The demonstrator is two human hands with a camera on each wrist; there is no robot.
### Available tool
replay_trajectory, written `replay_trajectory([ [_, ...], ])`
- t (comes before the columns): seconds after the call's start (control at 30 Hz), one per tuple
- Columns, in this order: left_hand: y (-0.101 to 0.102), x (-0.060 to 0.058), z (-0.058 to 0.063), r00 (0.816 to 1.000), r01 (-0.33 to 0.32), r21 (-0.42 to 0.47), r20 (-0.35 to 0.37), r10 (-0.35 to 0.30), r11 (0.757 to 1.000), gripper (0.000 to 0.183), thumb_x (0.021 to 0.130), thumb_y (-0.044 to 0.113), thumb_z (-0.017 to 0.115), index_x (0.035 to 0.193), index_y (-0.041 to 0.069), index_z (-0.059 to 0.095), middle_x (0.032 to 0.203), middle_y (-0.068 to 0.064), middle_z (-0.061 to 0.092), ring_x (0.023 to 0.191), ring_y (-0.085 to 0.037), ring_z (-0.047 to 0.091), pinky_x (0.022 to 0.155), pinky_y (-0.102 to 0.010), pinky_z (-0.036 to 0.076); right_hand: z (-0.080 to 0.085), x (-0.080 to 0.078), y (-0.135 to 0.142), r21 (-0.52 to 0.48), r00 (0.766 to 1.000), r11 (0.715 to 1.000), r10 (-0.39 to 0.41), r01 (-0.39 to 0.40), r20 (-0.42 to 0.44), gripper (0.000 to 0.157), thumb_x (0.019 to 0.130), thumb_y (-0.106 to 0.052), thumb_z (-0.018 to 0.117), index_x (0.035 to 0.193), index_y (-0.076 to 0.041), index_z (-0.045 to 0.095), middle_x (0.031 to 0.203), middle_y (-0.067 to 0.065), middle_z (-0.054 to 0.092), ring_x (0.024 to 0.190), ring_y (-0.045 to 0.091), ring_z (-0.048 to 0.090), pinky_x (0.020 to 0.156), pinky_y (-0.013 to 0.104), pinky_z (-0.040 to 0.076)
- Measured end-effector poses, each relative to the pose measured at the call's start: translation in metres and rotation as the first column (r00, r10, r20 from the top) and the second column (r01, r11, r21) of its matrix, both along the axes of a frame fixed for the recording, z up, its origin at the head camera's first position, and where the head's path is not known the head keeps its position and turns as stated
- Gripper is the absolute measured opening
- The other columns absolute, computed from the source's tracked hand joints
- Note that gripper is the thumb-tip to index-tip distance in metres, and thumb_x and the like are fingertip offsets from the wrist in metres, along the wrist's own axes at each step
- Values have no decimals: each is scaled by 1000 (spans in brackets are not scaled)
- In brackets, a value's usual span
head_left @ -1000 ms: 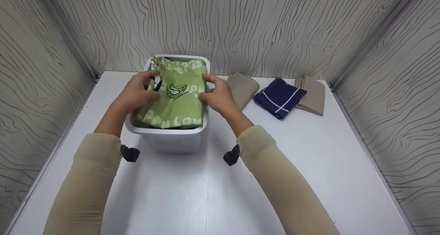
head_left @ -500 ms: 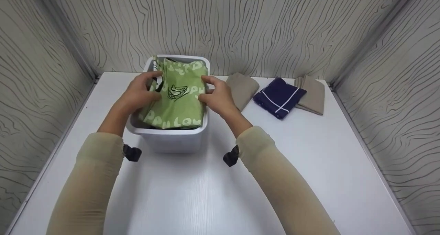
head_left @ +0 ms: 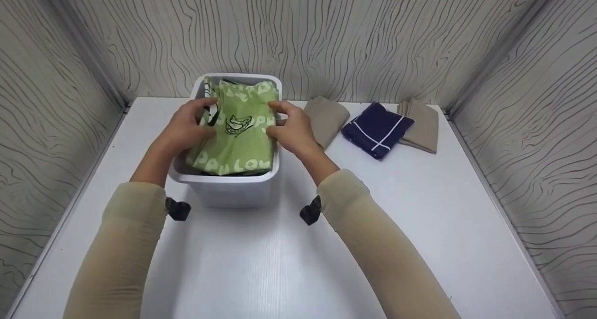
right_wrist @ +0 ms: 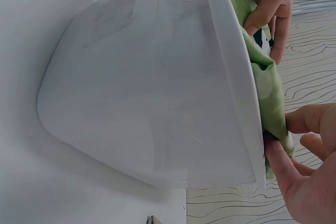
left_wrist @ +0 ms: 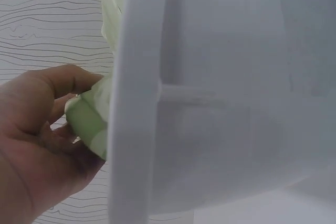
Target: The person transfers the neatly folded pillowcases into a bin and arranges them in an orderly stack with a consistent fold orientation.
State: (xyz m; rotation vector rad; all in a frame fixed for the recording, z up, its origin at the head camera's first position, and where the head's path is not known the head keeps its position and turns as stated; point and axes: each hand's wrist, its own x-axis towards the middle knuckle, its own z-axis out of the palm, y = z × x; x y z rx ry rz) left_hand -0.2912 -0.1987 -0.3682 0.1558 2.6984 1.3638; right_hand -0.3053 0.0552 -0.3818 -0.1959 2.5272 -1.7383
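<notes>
A folded green cloth (head_left: pixel 245 142) with pale lettering and a dark line drawing lies in the mouth of a white plastic bin (head_left: pixel 233 183). At its left side my left hand (head_left: pixel 186 123) grips a bunched edge, where a black-and-white strip shows. The left wrist view has a fold of the green cloth (left_wrist: pixel 89 119) between the curled left fingers, just above the rim. On the opposite side, my right hand (head_left: pixel 294 125) pinches the cloth's edge between thumb and fingers. In the right wrist view the right thumb and fingers lie on either side of the green cloth (right_wrist: pixel 270 98).
Right of the bin, a folded beige cloth (head_left: pixel 326 118) lies against the back wall. Farther right are a navy cloth (head_left: pixel 378 130) with white lines and another folded beige cloth (head_left: pixel 424 125), partly under the navy one. Wood-grain panels enclose the white table (head_left: pixel 261 263).
Both hands stay at the green cloth's sides, with only slight shifts in hands and cloth. The whole head view has drifted a little.
</notes>
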Motion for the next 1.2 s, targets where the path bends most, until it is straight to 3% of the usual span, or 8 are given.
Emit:
replay_trajectory([
  [0.23, 2, -3, -4, 1000, 0, -16, -19, 0, 1000, 80, 79, -1, 62, 152, 17, 33, 148, -21, 38, 131, -37, 41, 110, -55, 36, 0, 0, 1, 9, 1000, 1000, -17, 17, -8, 60, 77, 4, 68, 133, -16, 58, 139, 4, 56, 108, 17, 66, 83, 27, 57],
  [0.47, -1, -1, -4, 999, 9, -36, -37, -10, 999, 80, 80, 0, 61, 153, 16, 32, 145, -23, 41, 127, -37, 44, 107, -55, 39, -1, 0, 0, -6, 1000, 1000, -8, 7, -18, 59, 77, 3, 69, 131, -17, 59, 137, 4, 57, 108, 17, 66, 84, 28, 57],
  [0.57, -2, 0, -2, 998, 12, -66, -53, -16, 998, 80, 83, 2, 60, 154, 15, 27, 152, -22, 34, 133, -40, 41, 106, -59, 39, -1, 1, 4, 17, 999, 999, -28, 29, -46, 54, 79, -2, 68, 130, -19, 61, 137, 3, 58, 112, 18, 65, 86, 28, 56],
  [0.8, -8, 5, 3, 995, -71, -38, -68, 68, 997, 77, 90, 9, 62, 155, 22, 24, 162, -12, 19, 140, -41, 36, 102, -61, 43, -4, -1, 17, 53, 985, 994, -88, 97, -149, 43, 82, -10, 64, 125, -16, 65, 129, 4, 64, 115, 19, 64, 91, 28, 55],
  [1.0, -4, 6, 2, 995, -75, -22, -67, 74, 997, 74, 91, 12, 61, 154, 23, 25, 161, -11, 22, 140, -39, 38, 103, -60, 43, -9, -3, 34, 29, 987, 994, -101, 105, -128, 44, 83, -8, 63, 126, -16, 64, 130, 6, 63, 117, 20, 63, 82, 28, 58],
  [1.2, 8, 10, -3, 993, -50, -30, -107, 46, 998, 70, 91, 11, 60, 153, 20, 29, 159, -12, 27, 138, -39, 40, 103, -58, 44, -15, -4, 49, 50, 987, 993, -102, 109, -126, 44, 83, -10, 63, 127, -15, 63, 131, 8, 62, 117, 21, 63, 97, 30, 52],
])
